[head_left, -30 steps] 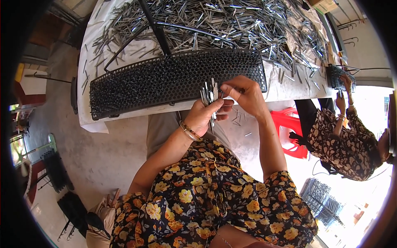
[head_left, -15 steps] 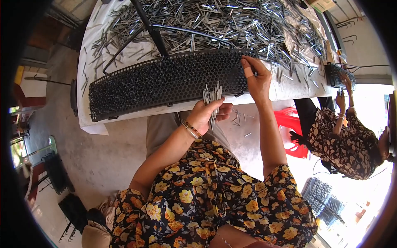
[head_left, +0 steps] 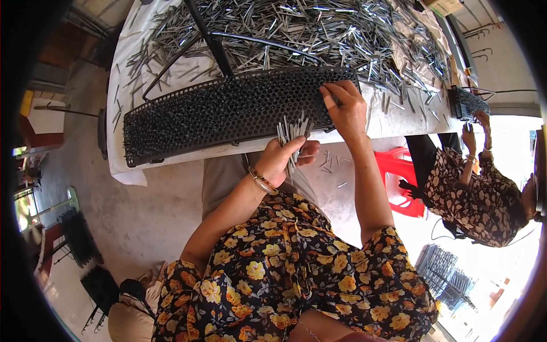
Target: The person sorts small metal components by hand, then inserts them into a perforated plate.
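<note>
A long black perforated panel (head_left: 268, 119) lies along the table's near edge. Small dark pieces crowd the holes of its left part, while many holes toward the right show bare. My left hand (head_left: 279, 158) is closed around a bundle of thin grey metal strips (head_left: 293, 130), fanned upward in front of the panel's near edge. At the panel's right end, my right hand (head_left: 347, 111) has thumb and fingers pinched together against the holes. Whatever sits between its fingertips is hidden or too small to make out.
Loose metal strips (head_left: 256, 23) are heaped across the white-covered table (head_left: 128, 71). A black metal frame (head_left: 213, 48) rises behind the panel. To the right, a co-worker's hands (head_left: 469, 137) work at another black panel (head_left: 472, 102), near a red plastic chair (head_left: 393, 174).
My right hand has shifted a little left and toward me over the panel, fingers still pinched. My left hand keeps its bundle in nearly the same place.
</note>
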A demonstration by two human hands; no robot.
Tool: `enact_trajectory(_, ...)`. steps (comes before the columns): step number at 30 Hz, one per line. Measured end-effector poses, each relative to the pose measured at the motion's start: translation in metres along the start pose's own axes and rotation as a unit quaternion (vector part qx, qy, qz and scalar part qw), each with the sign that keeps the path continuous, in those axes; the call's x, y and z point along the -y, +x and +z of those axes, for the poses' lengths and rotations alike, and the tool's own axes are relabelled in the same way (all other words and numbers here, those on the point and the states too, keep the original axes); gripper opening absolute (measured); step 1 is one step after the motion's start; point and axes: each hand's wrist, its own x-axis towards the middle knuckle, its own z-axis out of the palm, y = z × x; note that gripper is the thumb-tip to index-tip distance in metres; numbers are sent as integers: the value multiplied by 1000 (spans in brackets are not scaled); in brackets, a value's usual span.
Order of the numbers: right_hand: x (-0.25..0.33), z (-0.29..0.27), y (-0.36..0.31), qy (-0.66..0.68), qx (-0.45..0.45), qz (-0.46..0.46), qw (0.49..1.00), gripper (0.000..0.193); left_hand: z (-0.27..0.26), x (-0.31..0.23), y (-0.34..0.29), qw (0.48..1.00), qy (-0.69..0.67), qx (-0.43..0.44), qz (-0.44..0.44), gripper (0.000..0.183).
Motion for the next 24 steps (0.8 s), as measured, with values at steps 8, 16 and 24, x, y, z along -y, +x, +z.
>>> enact_trajectory(8, 13, -11, -3, 15, 0, 63, 998, 16, -3, 5, 1, 999, 23, 2, 31, 22)
enact_trajectory(16, 38, -28, -36, 270, 218, 212, 914, 19, 3, 3, -2, 998, 8, 20, 63, 21)
enact_trajectory(24, 27, -25, -35, 296, 216, 287, 885, 21, 6, 5, -1, 997, 55, 20, 49, 21)
